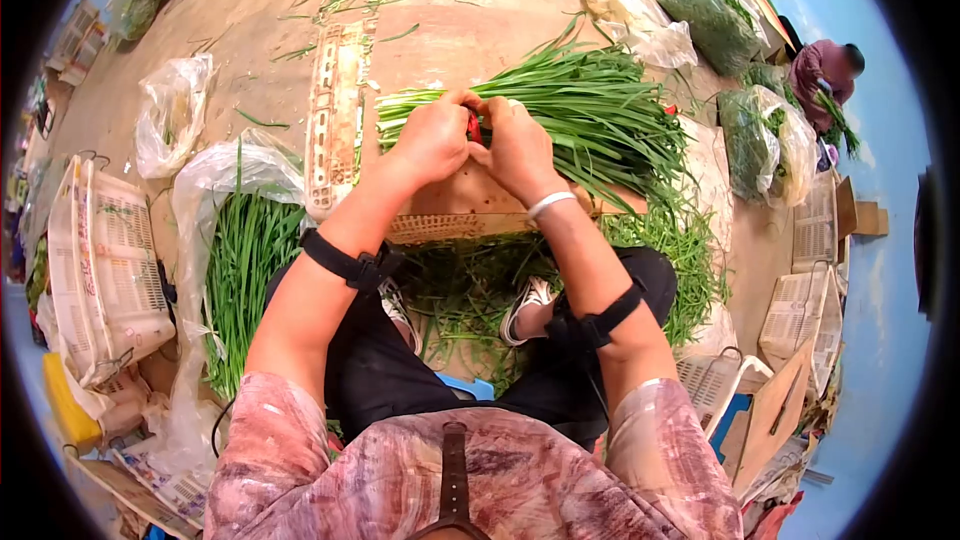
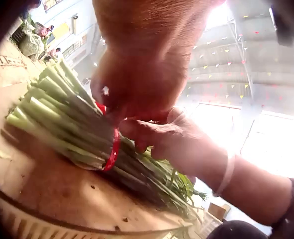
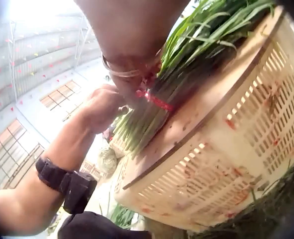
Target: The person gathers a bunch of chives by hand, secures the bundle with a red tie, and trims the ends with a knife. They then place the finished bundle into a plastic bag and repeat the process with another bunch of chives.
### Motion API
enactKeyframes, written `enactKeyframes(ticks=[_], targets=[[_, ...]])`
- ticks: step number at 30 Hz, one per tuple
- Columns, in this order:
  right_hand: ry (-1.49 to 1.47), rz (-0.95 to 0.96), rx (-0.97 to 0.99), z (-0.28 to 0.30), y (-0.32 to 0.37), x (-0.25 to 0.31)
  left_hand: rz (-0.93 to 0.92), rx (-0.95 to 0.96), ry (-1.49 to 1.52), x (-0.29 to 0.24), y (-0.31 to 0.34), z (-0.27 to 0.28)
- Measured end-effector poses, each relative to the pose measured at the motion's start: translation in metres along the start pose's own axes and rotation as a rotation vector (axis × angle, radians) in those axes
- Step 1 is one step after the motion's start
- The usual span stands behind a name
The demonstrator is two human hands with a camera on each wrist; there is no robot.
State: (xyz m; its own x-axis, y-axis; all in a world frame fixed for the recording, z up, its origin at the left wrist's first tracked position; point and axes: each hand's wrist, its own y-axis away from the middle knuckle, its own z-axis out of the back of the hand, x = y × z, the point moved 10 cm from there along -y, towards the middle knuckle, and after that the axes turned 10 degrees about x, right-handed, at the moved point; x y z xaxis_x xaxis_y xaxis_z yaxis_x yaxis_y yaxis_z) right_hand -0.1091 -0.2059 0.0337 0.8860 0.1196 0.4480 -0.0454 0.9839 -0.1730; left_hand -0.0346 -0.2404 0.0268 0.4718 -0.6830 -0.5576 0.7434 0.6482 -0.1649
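Observation:
A thick bunch of long green chives [image 1: 610, 105] lies on a wooden board [image 1: 470, 192], pale stem ends to the left and leaves fanned to the right. A red tie [image 2: 114, 150] goes round the bunch near the stems. My left hand [image 1: 437, 140] and right hand [image 1: 517, 148] meet over it, both with fingers curled and pinching the tie between them. In the left wrist view, the right hand [image 2: 179, 142] is close beside the left above the band. The tie's ends are mostly hidden by the fingers.
The board rests on a slotted plastic crate [image 3: 266, 94]. Loose greens [image 1: 680, 270] lie below right; a plastic bag of chives [image 1: 250, 270] stands at left. Stacked crates [image 1: 110, 260] line the left side. Filled bags [image 1: 710, 25] and another person [image 1: 825, 80] are at right.

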Motion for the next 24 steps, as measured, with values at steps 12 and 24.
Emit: enactKeyframes(ticks=[12,24], targets=[[-0.305,-0.134,-0.175,-0.022,-0.015,-0.033,0.081,0.076,0.48,0.036,-0.014,0.003],[-0.382,-0.168,-0.061,-0.021,-0.021,-0.038,0.101,-0.064,0.048,0.027,-0.015,0.017]])
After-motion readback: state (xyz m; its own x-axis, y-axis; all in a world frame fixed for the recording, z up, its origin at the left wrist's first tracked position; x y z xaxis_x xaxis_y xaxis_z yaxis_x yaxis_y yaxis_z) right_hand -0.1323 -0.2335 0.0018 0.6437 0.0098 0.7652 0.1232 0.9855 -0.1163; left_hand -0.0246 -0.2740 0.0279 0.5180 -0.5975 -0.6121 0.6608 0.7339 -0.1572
